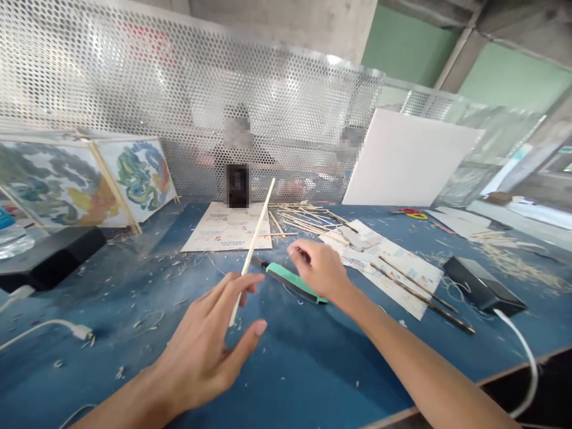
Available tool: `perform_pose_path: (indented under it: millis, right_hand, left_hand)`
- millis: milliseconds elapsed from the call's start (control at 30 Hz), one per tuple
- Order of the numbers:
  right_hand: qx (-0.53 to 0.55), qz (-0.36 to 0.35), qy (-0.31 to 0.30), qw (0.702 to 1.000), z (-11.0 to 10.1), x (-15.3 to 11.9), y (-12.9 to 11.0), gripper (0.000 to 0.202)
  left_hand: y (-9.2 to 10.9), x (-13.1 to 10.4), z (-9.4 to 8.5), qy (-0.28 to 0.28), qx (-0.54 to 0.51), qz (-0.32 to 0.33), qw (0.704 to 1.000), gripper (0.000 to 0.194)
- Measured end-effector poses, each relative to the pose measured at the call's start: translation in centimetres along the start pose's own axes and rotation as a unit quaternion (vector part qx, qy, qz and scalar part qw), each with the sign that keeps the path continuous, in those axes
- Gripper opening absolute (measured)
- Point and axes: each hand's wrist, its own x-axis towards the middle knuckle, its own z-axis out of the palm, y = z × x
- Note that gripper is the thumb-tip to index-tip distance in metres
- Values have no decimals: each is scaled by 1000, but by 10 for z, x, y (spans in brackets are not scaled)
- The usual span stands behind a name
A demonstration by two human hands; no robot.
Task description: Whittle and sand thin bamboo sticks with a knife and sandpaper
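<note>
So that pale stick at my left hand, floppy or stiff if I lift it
The pale stick looks fairly stiff, since it runs straight past your left hand. Being so slender, it's probably light but may snap if bent.

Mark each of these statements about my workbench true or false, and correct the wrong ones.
1. A pale stick crosses the fingers of the left hand. True.
2. The green tool lies at the far left edge of the table. False: it lies near the middle, by the right hand.
3. The plain white board stands upright at the back. True.
4. The two dark sticks lie wholly within the printed sheet. False: their near ends reach past its edge.
5. The painted panels lie flat. False: they stand upright on the left.
</note>
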Motion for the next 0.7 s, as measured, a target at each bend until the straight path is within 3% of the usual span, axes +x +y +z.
perform_pose_path:
  millis: [167, 333, 467, 567, 633, 700]
  right_hand:
    - [-143, 193, 51, 969, -13, 22, 61, 36]
    - [-190, 301, -29, 934, -28, 21, 96, 43]
    - [-195, 299, -81, 931, -31, 20, 95, 42]
    - [-193, 260, -69, 944, -31, 19, 85, 39]
    - [-181, 227, -39, 956, -34, 18, 75, 31]
    - [-149, 187, -9, 971, -36, 15, 61, 23]
  left_hand:
    - [-5, -3, 5, -70, -16, -41, 997, 57]
    - [-5, -2, 4, -75, -34, -49, 995, 56]
    - [-4, 2, 1, -85, -116, -117, 983, 41]
    - [-6, 6, -1, -82, -215, -179, 957, 39]
    - [-7, 9, -1, -48, -303, -201, 930, 44]
    - [-8, 11, -1, -12, -391, -224, 893, 63]
